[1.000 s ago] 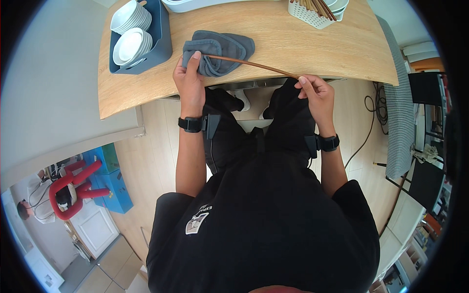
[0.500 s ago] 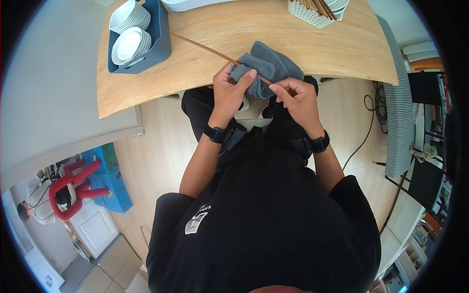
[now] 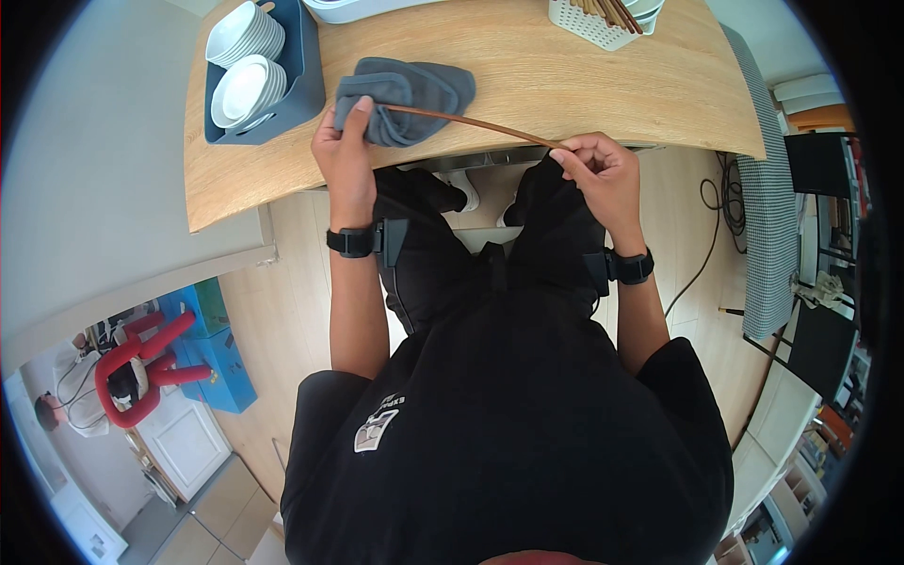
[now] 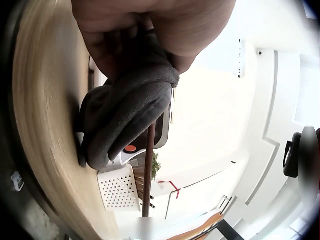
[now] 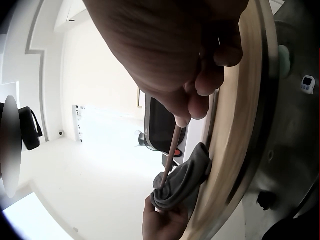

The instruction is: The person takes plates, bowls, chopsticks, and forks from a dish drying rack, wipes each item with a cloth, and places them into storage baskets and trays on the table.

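Observation:
My left hand [image 3: 347,155] grips a folded grey cloth [image 3: 414,89] over the table's front edge, thumb on top. From the cloth a long brown chopstick [image 3: 480,123] runs rightward, its left end wrapped and hidden in the fabric. Thumb and fingers of my right hand [image 3: 603,179] pinch the chopstick's other end. In the left wrist view the cloth [image 4: 125,107] bunches below the fingers, with the chopstick [image 4: 149,170] coming out of it. The right wrist view shows the chopstick [image 5: 172,152] stretching from the right fingertips to the cloth [image 5: 187,175].
At the table's left stands a blue bin [image 3: 306,85] with stacked white bowls [image 3: 247,89]. A white perforated basket [image 3: 589,26] at the back right holds several chopsticks and white dishes. Part of a white tray [image 3: 377,8] shows at the far edge.
Half a second ago both hands were close together, the cloth near the right end of the chopstick. Now the left hand and cloth have slid left along it, as a second ago.

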`<state>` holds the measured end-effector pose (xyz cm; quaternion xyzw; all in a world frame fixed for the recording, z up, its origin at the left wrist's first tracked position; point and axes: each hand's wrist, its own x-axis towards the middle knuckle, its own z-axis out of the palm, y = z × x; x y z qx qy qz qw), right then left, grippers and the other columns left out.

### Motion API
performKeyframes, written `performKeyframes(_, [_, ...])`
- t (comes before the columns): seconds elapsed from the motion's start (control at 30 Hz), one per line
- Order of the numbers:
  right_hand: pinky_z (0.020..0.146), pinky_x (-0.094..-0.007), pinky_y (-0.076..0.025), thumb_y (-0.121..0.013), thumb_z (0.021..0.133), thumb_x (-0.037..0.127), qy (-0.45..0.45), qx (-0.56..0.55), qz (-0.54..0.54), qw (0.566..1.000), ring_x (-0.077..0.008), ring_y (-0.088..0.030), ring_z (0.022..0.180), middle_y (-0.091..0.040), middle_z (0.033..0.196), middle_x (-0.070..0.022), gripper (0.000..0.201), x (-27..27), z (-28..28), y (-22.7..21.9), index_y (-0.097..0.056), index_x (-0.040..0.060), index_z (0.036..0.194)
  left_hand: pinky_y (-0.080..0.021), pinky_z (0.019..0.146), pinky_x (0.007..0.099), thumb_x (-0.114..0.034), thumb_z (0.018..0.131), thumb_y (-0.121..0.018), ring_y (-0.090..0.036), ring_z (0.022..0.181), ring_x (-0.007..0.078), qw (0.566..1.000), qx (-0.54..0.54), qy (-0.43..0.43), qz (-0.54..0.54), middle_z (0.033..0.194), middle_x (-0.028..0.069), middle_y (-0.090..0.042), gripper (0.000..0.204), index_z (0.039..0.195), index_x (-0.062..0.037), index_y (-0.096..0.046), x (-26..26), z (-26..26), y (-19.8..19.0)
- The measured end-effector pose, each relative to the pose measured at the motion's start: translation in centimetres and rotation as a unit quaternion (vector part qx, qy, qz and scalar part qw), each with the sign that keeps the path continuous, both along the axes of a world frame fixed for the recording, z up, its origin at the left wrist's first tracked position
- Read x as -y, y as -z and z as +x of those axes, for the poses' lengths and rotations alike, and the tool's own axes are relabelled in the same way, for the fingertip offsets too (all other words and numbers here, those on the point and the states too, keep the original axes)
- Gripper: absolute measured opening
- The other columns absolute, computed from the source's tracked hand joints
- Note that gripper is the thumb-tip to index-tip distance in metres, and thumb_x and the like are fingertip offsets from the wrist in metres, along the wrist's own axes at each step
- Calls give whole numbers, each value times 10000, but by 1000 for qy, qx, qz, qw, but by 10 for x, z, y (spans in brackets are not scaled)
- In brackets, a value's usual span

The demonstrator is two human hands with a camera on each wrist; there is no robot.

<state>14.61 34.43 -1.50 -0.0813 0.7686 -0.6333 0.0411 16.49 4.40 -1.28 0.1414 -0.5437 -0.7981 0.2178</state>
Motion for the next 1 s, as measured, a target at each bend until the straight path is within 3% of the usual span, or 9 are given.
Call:
performKeyframes(0.3, [546,-191,-431,-763,855,191,59,47,2,997,-50,-575,604,-685,726,-19,190,-21,-9,4,-711,30,943,-484,859,247,-52,929,-638,-618,940,109,998,-25,-22,51,1060,66,-671,228,1136,45,-627,8,0,13])
performKeyframes(0.4, [538,-189,-406,-726,890,225,65,81,-40,994,-41,-533,583,-677,731,-17,195,-24,-11,6,-714,34,930,-494,842,242,-51,932,-635,-621,935,108,999,-25,-19,35,1055,65,-669,222,1133,42,-626,8,2,14])
performKeyframes(0.5, [550,-193,-396,-674,933,253,51,147,-158,975,-44,-496,571,-653,737,1,206,-28,-13,12,-697,55,883,-500,823,239,-50,933,-635,-621,932,105,999,-18,-19,36,1044,63,-669,213,1126,38,-626,7,4,14])
performKeyframes(0.57, [565,-201,-397,-635,962,260,38,238,-292,925,-53,-499,597,-633,777,17,186,-30,-14,14,-656,81,919,-502,823,243,-51,932,-638,-619,931,103,999,-22,-17,34,1041,61,-666,211,1124,35,-624,8,4,15])
performKeyframes(0.6, [565,-201,-397,-635,962,260,38,237,-292,926,-53,-499,597,-633,777,17,186,-29,-14,16,-656,81,919,-502,823,243,-51,932,-638,-619,931,103,999,-22,-16,35,1041,61,-666,211,1124,35,-624,8,4,15])
performKeyframes(0.77, [589,-219,-451,-598,984,222,-2,352,-479,804,-64,-543,667,-655,888,11,159,-30,-14,28,-580,96,1080,-493,833,243,-51,930,-642,-614,936,102,999,-25,-12,36,1056,62,-661,222,1134,35,-619,9,4,17])
performKeyframes(0.8, [589,-219,-451,-598,984,222,-1,350,-478,806,-64,-543,667,-655,888,11,159,-30,-14,30,-580,96,1080,-493,833,243,-51,930,-642,-614,936,102,999,-26,-10,37,1056,62,-661,222,1134,35,-619,10,4,18])
performKeyframes(0.87, [640,-231,-490,-506,1026,197,-21,366,-535,761,-79,-582,708,-679,963,-7,192,-29,-15,32,-595,50,1112,-488,838,241,-49,930,-642,-613,942,103,999,-23,-14,44,1058,63,-661,223,1135,36,-619,10,3,18])
performKeyframes(1.0, [660,-246,-506,-508,1015,159,-13,377,-564,735,-92,-598,737,-681,1032,-35,184,-24,-15,26,-589,49,1140,-486,838,240,-45,930,-640,-612,942,102,999,-25,-17,45,1059,61,-660,220,1133,37,-619,9,4,17])
